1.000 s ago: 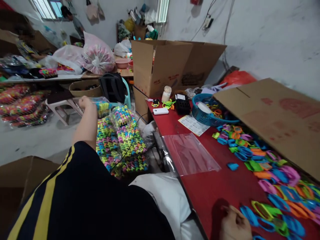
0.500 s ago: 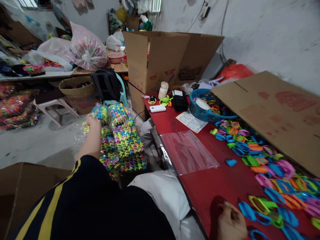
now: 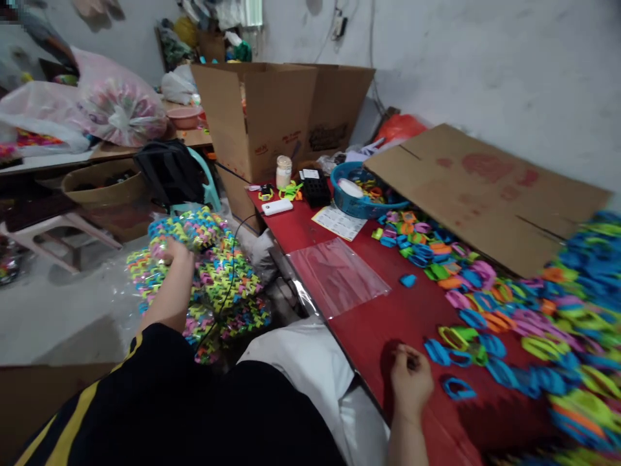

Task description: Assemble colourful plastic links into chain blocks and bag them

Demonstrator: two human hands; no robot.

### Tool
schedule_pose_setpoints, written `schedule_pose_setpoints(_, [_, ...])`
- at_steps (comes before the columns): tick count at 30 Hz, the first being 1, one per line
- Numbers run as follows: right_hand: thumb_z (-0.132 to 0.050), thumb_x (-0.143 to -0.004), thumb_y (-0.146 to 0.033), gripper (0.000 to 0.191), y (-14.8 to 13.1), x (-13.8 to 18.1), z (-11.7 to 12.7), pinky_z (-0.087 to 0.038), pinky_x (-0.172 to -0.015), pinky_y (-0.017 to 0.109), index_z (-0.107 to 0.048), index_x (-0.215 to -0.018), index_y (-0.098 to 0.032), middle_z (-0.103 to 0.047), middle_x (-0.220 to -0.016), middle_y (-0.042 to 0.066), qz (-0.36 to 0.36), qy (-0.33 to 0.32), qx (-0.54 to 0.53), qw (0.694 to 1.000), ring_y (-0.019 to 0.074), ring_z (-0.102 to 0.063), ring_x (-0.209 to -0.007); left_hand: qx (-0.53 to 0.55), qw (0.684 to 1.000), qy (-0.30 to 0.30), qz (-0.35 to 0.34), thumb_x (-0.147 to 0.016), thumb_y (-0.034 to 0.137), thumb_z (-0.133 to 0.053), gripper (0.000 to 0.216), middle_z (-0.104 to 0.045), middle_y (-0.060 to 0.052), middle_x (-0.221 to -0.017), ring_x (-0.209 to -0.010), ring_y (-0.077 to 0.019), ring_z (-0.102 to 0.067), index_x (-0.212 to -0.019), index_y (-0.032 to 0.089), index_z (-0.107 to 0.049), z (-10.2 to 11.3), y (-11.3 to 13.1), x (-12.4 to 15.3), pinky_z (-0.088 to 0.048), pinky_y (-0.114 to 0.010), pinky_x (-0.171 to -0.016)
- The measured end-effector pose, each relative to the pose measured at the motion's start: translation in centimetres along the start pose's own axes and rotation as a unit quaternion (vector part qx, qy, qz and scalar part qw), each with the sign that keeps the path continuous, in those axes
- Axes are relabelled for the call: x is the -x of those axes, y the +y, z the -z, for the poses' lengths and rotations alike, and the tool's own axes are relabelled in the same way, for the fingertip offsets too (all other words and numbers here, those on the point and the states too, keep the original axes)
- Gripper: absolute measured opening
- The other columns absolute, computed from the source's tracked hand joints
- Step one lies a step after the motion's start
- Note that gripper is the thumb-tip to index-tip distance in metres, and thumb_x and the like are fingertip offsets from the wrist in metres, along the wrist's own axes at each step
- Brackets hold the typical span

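Observation:
My left hand (image 3: pixel 175 251) reaches down beside the table, its fingers closed on a clear plastic bag packed with multicoloured pieces (image 3: pixel 191 223). This bag lies on a stack of similar filled bags (image 3: pixel 228 278). My right hand (image 3: pixel 411 378) rests on the red table (image 3: pixel 369 340) with its fingers curled, and nothing shows in it. Close to its right lie blue and yellow-green plastic bands (image 3: pixel 458 388). A flat, clear plastic bag (image 3: pixel 339 278) lies on the table between my hands.
Heaped coloured bands (image 3: pixel 533 317) spread along the right, partly under a cardboard flap (image 3: pixel 485 188). A blue basket (image 3: pixel 359 204), a jar (image 3: pixel 284 171) and a white power bank (image 3: pixel 277 207) stand farther back. Its black cable (image 3: pixel 233 252) hangs across the bags. A large carton (image 3: pixel 281 116) stands behind.
My view has turned rightward, so the scene sits farther left. The bag at my left hand has shifted and now lies across the stack's top. My right hand stays curled on the table.

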State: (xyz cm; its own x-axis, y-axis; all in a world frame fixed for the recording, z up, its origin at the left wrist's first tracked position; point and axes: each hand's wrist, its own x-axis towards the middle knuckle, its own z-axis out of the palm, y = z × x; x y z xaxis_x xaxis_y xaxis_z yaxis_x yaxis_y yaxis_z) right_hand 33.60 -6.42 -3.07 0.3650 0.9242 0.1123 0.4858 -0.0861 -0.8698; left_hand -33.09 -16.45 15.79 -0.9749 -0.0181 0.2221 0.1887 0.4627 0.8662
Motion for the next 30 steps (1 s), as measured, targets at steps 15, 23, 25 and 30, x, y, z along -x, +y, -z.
schedule_pose_setpoints(15, [-0.058,-0.095,-0.072,0.052,-0.6,2.6,0.9,-0.059,-0.087,0.042,-0.069,-0.100,-0.021,-0.079,-0.092,0.011,0.013,0.052,-0.085,0.995,0.0269,-0.071,-0.086,-0.320,0.420,-0.587,-0.614,-0.077,0.041,-0.097,0.129,-0.014,-0.037,-0.191,-0.177,-0.0634,-0.011,-0.186,0.017,-0.032,-11.6,4.1,33.2,-0.018,-0.082,-0.136])
schedule_pose_setpoints(23, [-0.050,-0.104,-0.042,0.048,4.7,6.9,11.9,-0.047,-0.109,0.055,-0.079,-0.132,-0.015,-0.074,-0.134,0.024,-0.068,0.228,0.258,0.936,0.0407,-0.062,-0.127,-0.317,0.336,-0.628,-0.626,-0.091,0.009,-0.057,0.048,-0.083,-0.028,-0.131,-0.128,-0.0394,-0.080,-0.132,0.012,-0.082,-13.8,11.4,30.8,-0.059,-0.046,-0.112])
schedule_pose_setpoints(25, [-0.049,-0.107,-0.040,0.053,4.6,6.9,12.8,-0.044,-0.111,0.055,-0.075,-0.148,-0.019,-0.070,-0.147,0.022,-0.106,0.193,0.295,0.930,0.0406,-0.057,-0.137,-0.301,0.388,-0.590,-0.641,-0.091,0.011,-0.061,0.034,-0.086,-0.017,-0.112,-0.107,-0.0328,-0.083,-0.118,0.017,-0.080,-13.8,14.8,30.1,-0.060,-0.037,-0.096])
schedule_pose_setpoints(30, [-0.046,-0.113,-0.036,0.056,3.5,5.9,12.6,-0.041,-0.115,0.055,-0.067,-0.163,-0.022,-0.064,-0.158,0.020,-0.139,0.145,0.326,0.924,0.0394,-0.050,-0.146,-0.211,0.530,-0.528,-0.628,-0.095,0.038,-0.068,0.013,-0.075,-0.004,-0.079,-0.073,-0.0296,-0.072,-0.089,0.026,-0.071,-9.7,19.2,30.1,-0.053,-0.035,-0.073])
